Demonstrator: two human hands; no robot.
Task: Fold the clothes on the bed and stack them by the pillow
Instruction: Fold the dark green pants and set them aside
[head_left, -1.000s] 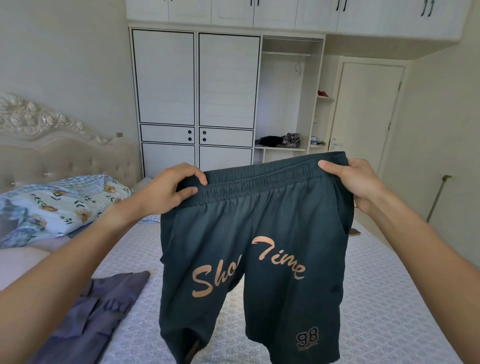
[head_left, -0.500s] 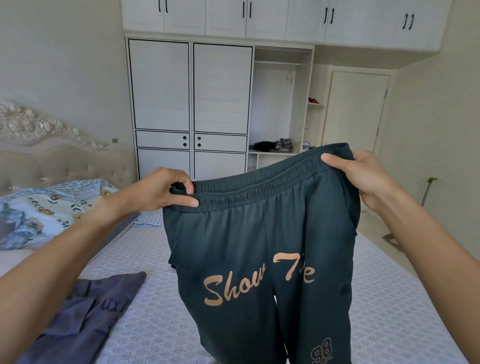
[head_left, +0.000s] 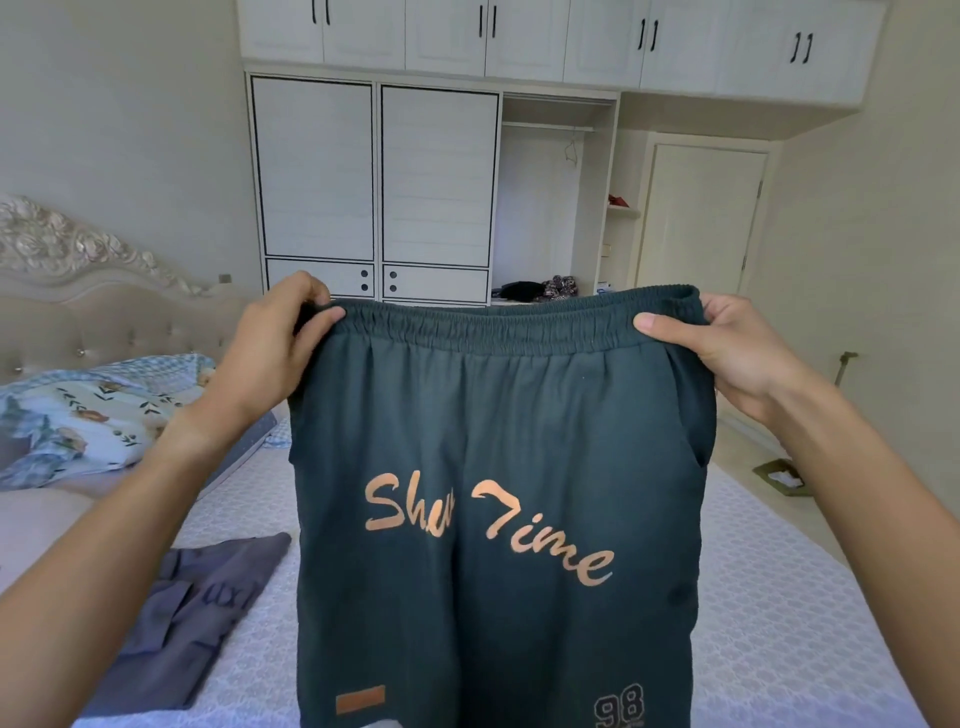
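Shorts: dark teal soft-fabric shorts with an elastic waistband and orange script lettering (head_left: 493, 493) hang in the air above the bed, held up by the waistband in front of the person
Left hand: the left hand (head_left: 265, 353) pinches the left corner of the waistband, thumb on the near face and fingers curled over the top edge
Right hand: the right hand (head_left: 727, 348) grips the right corner, thumb laid flat along the elastic, fingers wrapped behind the cloth
Handling: the cloth looks light and limp, draping straight down with no stiffness; it will sag and crease wherever unsupported, so the gathered waistband corners seem the surest places to hold, with the leg hems a likely second grip for folding
Bed: white patterned quilted bedspread (head_left: 779, 623) lies beneath, with a grey-purple crumpled garment (head_left: 192, 613) at lower left and a floral blue-and-white pillow (head_left: 88, 415) near the headboard
Change: the waistband now sits level and pulled taut between the hands, where half a second ago it slanted upward to the right; the lettering reads flatter and both legs hang more squarely
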